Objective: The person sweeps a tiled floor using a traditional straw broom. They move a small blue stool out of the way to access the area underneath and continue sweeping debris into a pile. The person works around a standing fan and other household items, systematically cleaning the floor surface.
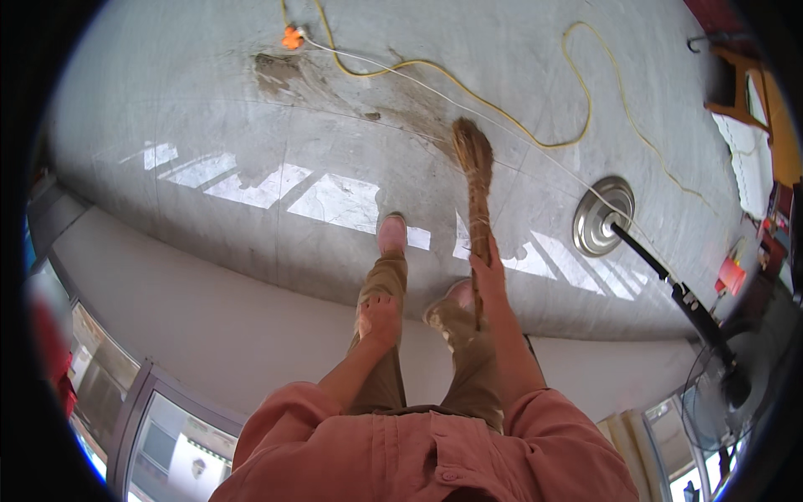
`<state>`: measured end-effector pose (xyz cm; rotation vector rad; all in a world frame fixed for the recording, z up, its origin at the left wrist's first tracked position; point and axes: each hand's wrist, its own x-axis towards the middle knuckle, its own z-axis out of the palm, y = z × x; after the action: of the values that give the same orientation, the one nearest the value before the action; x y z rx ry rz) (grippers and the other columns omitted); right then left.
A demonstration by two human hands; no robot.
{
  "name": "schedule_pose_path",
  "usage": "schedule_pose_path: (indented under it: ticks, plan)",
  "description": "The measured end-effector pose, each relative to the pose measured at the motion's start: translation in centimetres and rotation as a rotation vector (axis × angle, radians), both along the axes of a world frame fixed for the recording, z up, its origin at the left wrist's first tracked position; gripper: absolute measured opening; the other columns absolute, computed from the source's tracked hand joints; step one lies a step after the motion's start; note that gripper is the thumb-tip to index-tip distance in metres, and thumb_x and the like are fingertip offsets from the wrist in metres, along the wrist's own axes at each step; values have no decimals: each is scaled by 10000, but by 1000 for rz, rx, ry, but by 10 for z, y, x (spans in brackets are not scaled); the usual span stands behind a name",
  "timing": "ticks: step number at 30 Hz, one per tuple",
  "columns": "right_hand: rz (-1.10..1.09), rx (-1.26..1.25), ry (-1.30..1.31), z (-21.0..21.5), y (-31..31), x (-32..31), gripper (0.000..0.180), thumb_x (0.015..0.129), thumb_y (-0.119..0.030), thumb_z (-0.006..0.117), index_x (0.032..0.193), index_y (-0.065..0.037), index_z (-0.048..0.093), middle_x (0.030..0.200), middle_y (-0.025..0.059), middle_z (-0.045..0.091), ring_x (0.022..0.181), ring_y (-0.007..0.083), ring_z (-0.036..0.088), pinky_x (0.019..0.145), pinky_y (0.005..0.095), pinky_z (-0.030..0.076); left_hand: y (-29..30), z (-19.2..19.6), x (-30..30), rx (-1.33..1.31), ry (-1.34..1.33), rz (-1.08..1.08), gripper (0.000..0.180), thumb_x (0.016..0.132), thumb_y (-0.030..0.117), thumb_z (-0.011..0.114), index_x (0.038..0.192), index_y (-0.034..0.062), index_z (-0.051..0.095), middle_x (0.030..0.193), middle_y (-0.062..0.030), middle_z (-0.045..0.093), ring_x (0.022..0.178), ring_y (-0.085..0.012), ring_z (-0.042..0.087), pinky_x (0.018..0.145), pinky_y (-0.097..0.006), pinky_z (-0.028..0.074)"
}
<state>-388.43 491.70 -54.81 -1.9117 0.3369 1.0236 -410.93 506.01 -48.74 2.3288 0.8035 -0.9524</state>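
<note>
My right hand (489, 274) is closed round the handle of a short brown hand broom (478, 209), bound with ties along its length. Its bristle end (473, 149) points away from me and rests on the grey floor, at the end of a brown smear of dirt (410, 96). A thicker dirt patch (278, 72) lies farther off to the left. Bent forward, I rest my left hand (379, 318) on my left knee, fingers spread over the brown trousers, holding nothing.
A yellow extension cord (502, 110) winds across the floor, with an orange socket block (292, 38) and a white cable (435, 92). To the right stands a fan's round metal base (603, 216) with a black pole (640, 251). A red container (730, 274) sits beyond it.
</note>
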Motion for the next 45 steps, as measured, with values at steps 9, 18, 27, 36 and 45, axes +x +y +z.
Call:
schedule_pose_path:
  ticks: [9, 18, 27, 36, 45]
  plan:
    - [-34, 115, -118, 10, 71, 210, 674, 911, -134, 646, 1540, -106, 406, 984, 30, 615, 746, 102, 545, 666, 258, 472, 4, -1, 44, 18, 72, 149, 173, 851, 171, 611, 1005, 107, 657, 1073, -70, 661, 1106, -265, 589, 935, -463, 451]
    - [6, 122, 210, 61, 74, 282, 715, 915, -246, 686, 1544, -159, 359, 811, 24, 562, 575, 109, 535, 431, 268, 442, -45, 14, 111, 76, 198, 423, 241, 852, 197, 614, 1071, 114, 672, 1147, -89, 649, 1136, -296, 578, 976, -510, 436]
    - [289, 40, 341, 46, 66, 412, 751, 913, -226, 701, 1567, -169, 336, 818, 58, 609, 567, 143, 548, 419, 276, 420, -96, 55, 123, 150, 3, 1009, 328, 847, 218, 654, 1159, 116, 650, 1165, -114, 636, 1113, -351, 579, 977, -465, 456]
    - [317, 137, 107, 98, 76, 416, 738, 939, -239, 690, 1568, -140, 317, 885, 29, 599, 640, 119, 555, 449, 278, 463, -200, 70, 95, 42, 108, 1401, 383, 870, 284, 672, 1206, 103, 634, 1203, -117, 625, 1132, -318, 597, 982, -442, 473]
    - [764, -26, 663, 140, -7, 239, 744, 824, -65, 741, 1479, -122, 393, 926, 54, 612, 647, 142, 583, 526, 304, 492, -254, 55, 132, -134, -211, 1614, 372, 893, 271, 676, 1217, 96, 625, 1169, -124, 634, 1081, -315, 635, 919, -419, 514]
